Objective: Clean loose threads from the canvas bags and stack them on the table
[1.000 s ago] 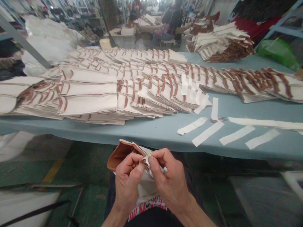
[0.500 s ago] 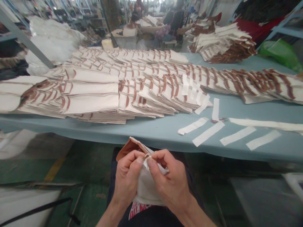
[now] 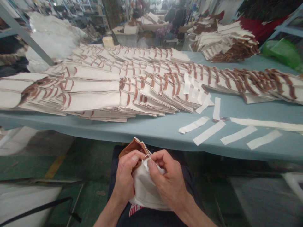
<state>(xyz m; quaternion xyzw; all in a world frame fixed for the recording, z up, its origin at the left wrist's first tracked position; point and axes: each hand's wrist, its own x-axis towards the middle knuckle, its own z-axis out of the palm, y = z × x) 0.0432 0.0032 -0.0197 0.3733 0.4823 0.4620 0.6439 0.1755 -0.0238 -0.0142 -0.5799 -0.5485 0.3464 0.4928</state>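
A cream fabric piece with a brown lining (image 3: 146, 186) rests over my lap, its brown-lined flap standing up towards the table. My left hand (image 3: 126, 171) pinches the edge of this piece from the left. Close against it, my right hand (image 3: 167, 176) grips the same edge between thumb and fingers. A small white bunched bit of cloth (image 3: 145, 162) shows between the two thumbs. What exactly the fingertips hold there is too small to make out.
Ahead lies a blue-covered table (image 3: 151, 129) bearing overlapping rows of cream and brown fabric pieces (image 3: 92, 101). White strips (image 3: 209, 133) lie at its right front, near a long cream band (image 3: 267, 123). Another fabric stack (image 3: 232, 44) and a green bag (image 3: 282, 53) stand behind.
The fabric piece has shifted and spread lower over my lap, showing more of its cream side. My left thumb has moved up and away from the right thumb; both hands still grip the piece.
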